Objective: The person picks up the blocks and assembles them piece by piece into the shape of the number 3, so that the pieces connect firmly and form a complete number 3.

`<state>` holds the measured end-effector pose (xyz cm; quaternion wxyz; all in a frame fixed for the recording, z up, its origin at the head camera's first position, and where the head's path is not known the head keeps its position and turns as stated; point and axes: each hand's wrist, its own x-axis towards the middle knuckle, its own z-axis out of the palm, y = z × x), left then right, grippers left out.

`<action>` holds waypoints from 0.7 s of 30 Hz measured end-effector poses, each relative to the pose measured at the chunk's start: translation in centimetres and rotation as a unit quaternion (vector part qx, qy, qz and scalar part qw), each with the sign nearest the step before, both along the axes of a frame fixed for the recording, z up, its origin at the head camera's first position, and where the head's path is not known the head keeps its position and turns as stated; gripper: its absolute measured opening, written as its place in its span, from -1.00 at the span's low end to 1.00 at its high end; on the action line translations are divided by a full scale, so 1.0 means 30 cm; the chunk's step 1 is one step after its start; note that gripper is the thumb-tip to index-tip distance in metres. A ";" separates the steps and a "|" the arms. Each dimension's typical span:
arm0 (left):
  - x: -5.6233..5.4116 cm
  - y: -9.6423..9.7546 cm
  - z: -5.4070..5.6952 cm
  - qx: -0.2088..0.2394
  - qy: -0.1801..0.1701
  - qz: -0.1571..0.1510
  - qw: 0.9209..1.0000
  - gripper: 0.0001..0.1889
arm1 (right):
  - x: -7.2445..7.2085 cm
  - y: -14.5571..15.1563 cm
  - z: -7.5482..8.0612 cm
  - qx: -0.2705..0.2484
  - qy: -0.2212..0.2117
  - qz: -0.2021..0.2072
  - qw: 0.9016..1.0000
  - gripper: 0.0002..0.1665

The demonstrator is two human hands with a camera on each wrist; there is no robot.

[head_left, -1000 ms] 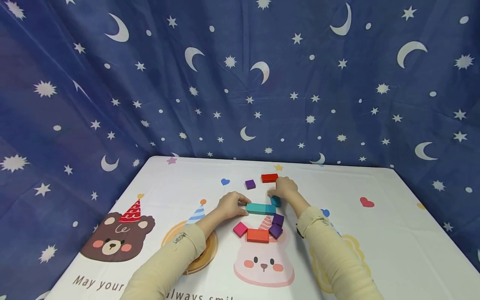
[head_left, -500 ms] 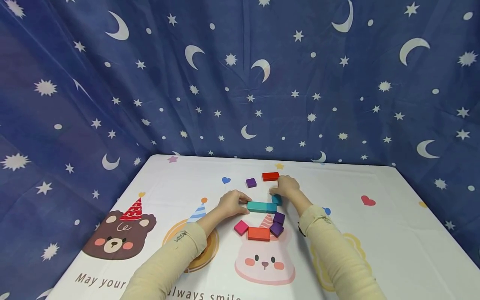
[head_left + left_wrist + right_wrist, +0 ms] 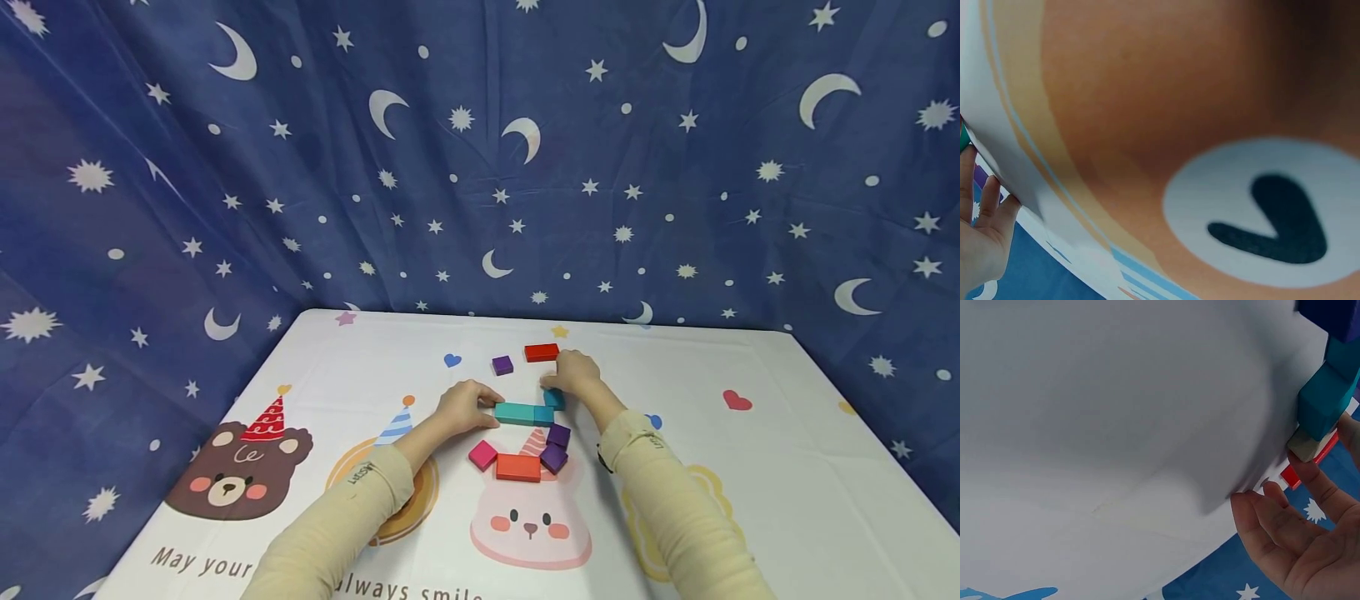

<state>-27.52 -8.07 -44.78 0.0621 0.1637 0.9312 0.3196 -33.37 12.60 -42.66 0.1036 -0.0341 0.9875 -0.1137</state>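
In the head view my left hand [image 3: 461, 407] has thumb and fingertips around the left end of a long teal block [image 3: 514, 413]. A short blue-teal block [image 3: 543, 415] butts against that block's right end. Another blue-teal block [image 3: 554, 399] stands just behind, below my right hand [image 3: 576, 373]. The right wrist view shows my right thumb and index finger pinching a small pale wooden block [image 3: 1304, 447] against a teal block [image 3: 1322, 403]; the hand hides the pale block from the head view. In the left wrist view my left hand [image 3: 985, 228] shows only at the edge.
Two purple blocks [image 3: 556, 448], a red-orange block [image 3: 517, 467] and a pink block [image 3: 482, 454] curve nearer the front. Farther back lie a purple block [image 3: 502, 365] and a red block [image 3: 542, 352]. A starry blue curtain [image 3: 420, 167] hangs behind the printed tablecloth [image 3: 750, 467].
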 end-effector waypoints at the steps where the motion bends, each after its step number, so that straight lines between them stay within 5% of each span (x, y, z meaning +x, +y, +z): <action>1: 0.000 0.000 0.000 0.000 0.000 0.000 1.000 -0.63 | 0.000 0.000 -0.001 0.000 0.001 0.000 1.000 -0.60; 21: -0.002 -0.002 -0.003 0.001 0.004 -0.002 1.000 -0.63 | 0.007 -0.007 0.001 -0.002 -0.001 -0.013 1.000 -0.56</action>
